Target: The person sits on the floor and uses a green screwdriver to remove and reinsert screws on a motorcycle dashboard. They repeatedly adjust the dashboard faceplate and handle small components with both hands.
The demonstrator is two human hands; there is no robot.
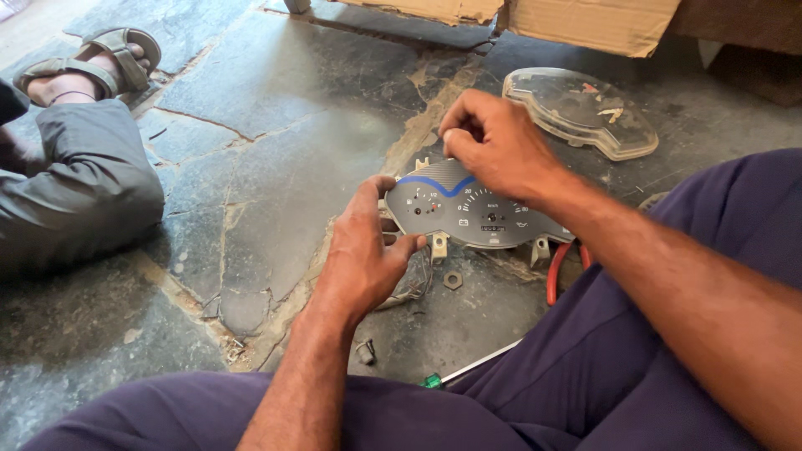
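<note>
Nut (pixel 452 280) & red cable (pixel 555 272) block near side.

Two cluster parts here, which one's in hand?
The grey instrument panel with dials, held by both hands; the clear plastic cover lies untouched on the stone floor beyond.

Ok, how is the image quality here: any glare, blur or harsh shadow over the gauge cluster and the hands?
Head view: soft, even daylight, no harsh shadows. The gauge cluster is sharp, its dials visible. The left hand and right hand show hardly any motion blur. Mild reflections on the clear cover. Slight wide-angle stretch at the edges.
</note>
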